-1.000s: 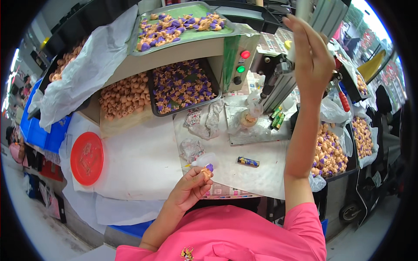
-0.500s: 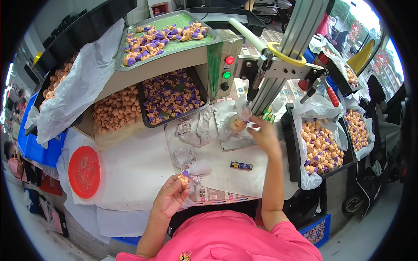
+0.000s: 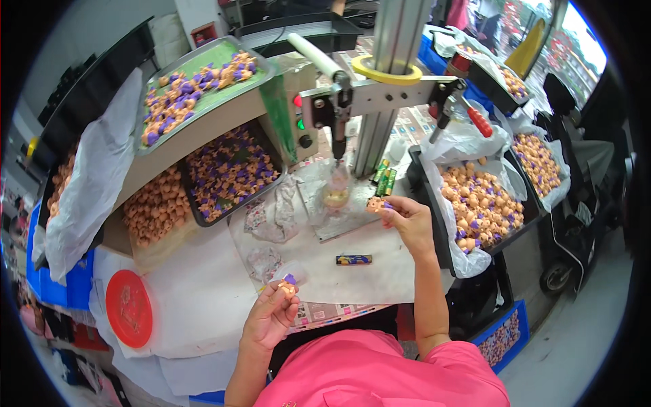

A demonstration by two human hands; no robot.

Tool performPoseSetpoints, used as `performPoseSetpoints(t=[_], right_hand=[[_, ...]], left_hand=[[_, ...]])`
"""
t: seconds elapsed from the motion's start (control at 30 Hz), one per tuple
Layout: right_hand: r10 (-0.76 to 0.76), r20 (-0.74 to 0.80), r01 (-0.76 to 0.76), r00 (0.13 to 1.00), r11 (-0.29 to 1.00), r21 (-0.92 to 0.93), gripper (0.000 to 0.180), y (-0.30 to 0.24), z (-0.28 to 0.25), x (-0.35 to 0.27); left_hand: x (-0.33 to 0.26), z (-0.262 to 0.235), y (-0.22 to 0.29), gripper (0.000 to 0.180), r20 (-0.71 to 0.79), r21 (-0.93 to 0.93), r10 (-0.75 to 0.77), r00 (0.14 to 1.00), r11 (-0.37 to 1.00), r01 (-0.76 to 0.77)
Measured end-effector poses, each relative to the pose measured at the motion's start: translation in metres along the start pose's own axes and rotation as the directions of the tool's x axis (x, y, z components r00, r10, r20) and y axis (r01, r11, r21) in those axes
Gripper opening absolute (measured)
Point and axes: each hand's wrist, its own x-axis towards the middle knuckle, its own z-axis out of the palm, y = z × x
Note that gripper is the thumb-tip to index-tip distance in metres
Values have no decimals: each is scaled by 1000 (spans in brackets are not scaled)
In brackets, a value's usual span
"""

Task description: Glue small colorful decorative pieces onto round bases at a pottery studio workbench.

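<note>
My left hand pinches a small peach and purple toy figure body above the near edge of the table. Farther right, my right hand holds another small toy figure, with a round peach part at its left end and purple by my fingertips. Just left of that figure stands the clear fixture of a bench press, beneath its dark vertical rod. Fine details of both figures are too small to make out.
A black tray of figure bodies and a pile of peach heads lie left. Above them sits a metal tray. Lined bins of figures stand right. A battery, red plate and crumpled plastic lie on the table.
My right hand has drawn back from the press fixture and now shows a toy figure in its fingers. My left hand still holds its figure body. The whole view has shifted and turned.
</note>
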Motion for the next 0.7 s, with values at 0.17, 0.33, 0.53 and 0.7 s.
performPoseSetpoints(t=[0.17, 0.33, 0.53, 0.7], right_hand=[[-322, -332, 218, 887, 924, -313, 19, -29, -69, -17], [-313, -592, 28, 743, 898, -439, 21, -39, -145, -35], [-244, -443, 175, 863, 966, -190, 25, -46, -169, -58], [-300, -389, 249, 871, 952, -178, 28, -42, -169, -68]], left_hand=[[24, 28, -8, 25, 15, 88, -4, 1000, 996, 3], [53, 55, -16, 24, 101, 210, -37, 994, 978, 15], [61, 96, -53, 21, 91, 282, -48, 995, 959, 21], [92, 109, -79, 18, 111, 372, -44, 993, 928, -1]])
